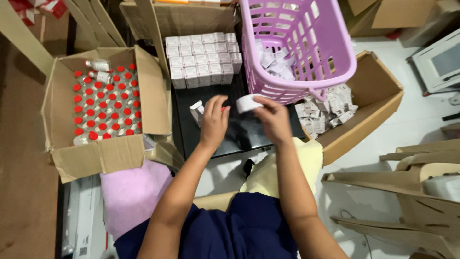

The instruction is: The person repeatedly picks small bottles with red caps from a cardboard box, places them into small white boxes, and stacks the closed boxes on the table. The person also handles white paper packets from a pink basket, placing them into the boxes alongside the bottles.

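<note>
Packing step under way: right hand (274, 117) pinches folded white leaflet (248, 102); left hand (214, 121) closed round small bottle (223, 110) beside open carton (196, 111), mid-bench. Next move: judged, leaflet and bottle into carton.

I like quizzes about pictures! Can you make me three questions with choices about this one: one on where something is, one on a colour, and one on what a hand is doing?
1. Where is the box of bottles?
A. left of the hands
B. inside the basket
C. on the chair

2. What colour is the basket?
A. green
B. purple
C. black

3. What is the right hand doing?
A. resting flat on the floor
B. holding a small white paper
C. lifting the basket

Answers:
1 A, the cardboard box with red-capped bottles sits to the left of both hands.
2 B, its plastic walls are light purple.
3 B, its fingers pinch the white paper, while the left hand holds a small white carton.
</note>
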